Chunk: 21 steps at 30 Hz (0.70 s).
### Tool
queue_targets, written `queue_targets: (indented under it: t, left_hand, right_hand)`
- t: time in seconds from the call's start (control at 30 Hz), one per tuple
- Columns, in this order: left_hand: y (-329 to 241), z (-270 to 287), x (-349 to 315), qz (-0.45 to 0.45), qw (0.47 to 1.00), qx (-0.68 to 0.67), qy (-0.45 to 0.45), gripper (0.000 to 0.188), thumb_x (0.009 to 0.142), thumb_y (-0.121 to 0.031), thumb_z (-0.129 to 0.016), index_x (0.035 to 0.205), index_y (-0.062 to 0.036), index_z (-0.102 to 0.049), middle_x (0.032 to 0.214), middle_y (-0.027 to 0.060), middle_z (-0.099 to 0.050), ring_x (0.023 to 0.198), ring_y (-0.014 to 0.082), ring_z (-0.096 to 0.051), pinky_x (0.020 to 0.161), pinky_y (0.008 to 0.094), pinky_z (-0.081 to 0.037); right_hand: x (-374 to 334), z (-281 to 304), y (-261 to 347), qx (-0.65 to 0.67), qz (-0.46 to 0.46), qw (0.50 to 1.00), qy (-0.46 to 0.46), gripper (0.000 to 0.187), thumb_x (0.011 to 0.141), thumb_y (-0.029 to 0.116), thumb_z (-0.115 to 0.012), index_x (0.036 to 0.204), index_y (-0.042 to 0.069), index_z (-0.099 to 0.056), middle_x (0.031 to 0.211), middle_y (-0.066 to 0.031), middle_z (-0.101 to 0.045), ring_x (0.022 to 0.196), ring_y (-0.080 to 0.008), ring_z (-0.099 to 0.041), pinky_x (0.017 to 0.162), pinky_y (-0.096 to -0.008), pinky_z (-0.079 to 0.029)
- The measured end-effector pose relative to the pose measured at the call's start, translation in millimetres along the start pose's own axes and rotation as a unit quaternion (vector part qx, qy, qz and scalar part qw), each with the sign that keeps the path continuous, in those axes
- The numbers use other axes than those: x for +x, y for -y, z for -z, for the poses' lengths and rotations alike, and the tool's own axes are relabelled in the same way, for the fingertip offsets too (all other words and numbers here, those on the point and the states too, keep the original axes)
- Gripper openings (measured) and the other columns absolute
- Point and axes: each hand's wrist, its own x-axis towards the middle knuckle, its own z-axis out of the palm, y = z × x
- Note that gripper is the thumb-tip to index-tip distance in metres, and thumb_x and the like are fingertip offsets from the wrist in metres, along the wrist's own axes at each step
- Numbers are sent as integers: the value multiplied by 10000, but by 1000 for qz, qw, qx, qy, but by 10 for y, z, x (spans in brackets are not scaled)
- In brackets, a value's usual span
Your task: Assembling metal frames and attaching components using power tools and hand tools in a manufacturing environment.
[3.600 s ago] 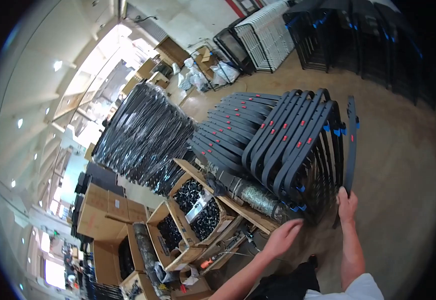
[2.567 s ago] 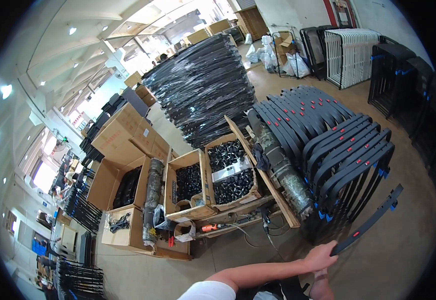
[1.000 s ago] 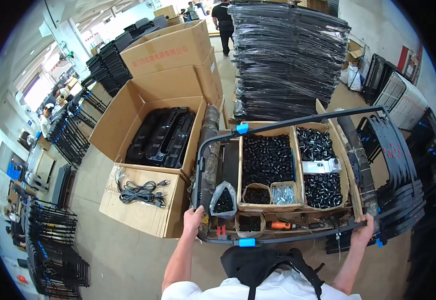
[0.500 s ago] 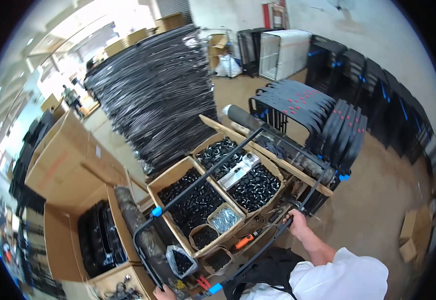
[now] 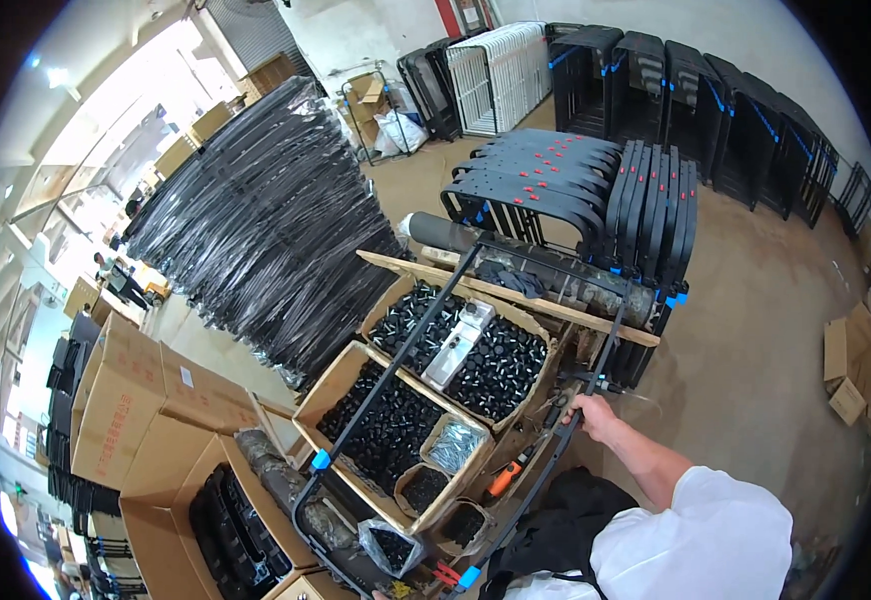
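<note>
My right hand (image 5: 596, 416) is closed round the near bar of a black tubular metal frame (image 5: 392, 368). This frame lies across the workbench, over boxes of small parts, and has blue clips on its tubes. Only a sliver of my left hand (image 5: 381, 595) shows at the lower edge, by the frame's near left end; its fingers are hidden. Under the frame are a box of black plastic caps (image 5: 381, 410), a box of black-headed screws (image 5: 506, 370) with a pale metal block (image 5: 459, 345) on top, and a small tray of silver screws (image 5: 454, 444). An orange-handled tool (image 5: 504, 478) lies near the bar.
Left of the bench stands an open carton (image 5: 161, 490) with black parts inside. Beyond rises a tall stack of plastic-wrapped black goods (image 5: 266, 230). Black frames (image 5: 536, 180) are stacked behind the bench, with more along the wall. A cardboard box (image 5: 849, 365) sits on the floor at right.
My view has turned to the right and the scene has shifted. The left hand has slipped almost out of the picture; the right hand keeps its grip on the frame.
</note>
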Motion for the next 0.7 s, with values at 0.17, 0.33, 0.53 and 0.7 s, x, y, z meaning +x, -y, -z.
queue_targets:
  t: [0.17,0.33,0.53,0.7]
  left_hand:
    - [14,-41,18,-8,999,35,-4,509,1017,-412,-671,1280,20,-723,1194,240,-749,1065,421,-711,938,488,-565]
    - [208,-127,117,-55,997,40,-22,499,1007,-393,-685,1252,40,-727,1146,266,-753,1015,440,-721,892,492,-577]
    - [212,-169,117,-71,996,47,-40,516,995,-399,-716,1208,71,-733,1089,281,-758,999,443,-720,896,488,-575]
    - [-60,-12,-109,-37,993,59,-91,531,981,-357,-756,1305,58,-683,1222,278,-724,1081,407,-700,925,463,-571]
  right_hand:
    - [-210,174,185,-39,-19,993,110,219,896,235,-675,1044,74,-667,940,-93,-723,919,-239,-723,823,-430,-561]
    - [-46,575,337,-279,12,955,103,441,890,302,-701,1255,56,-683,1073,-131,-743,1001,-252,-733,859,-407,-568]
    - [738,777,360,-535,195,817,-90,409,862,286,-699,1143,-7,-658,971,-256,-727,989,-407,-723,836,-497,-585]
    - [1431,562,408,-749,172,639,-47,368,885,328,-661,1159,82,-677,1237,-211,-708,1209,-358,-671,987,-486,-547]
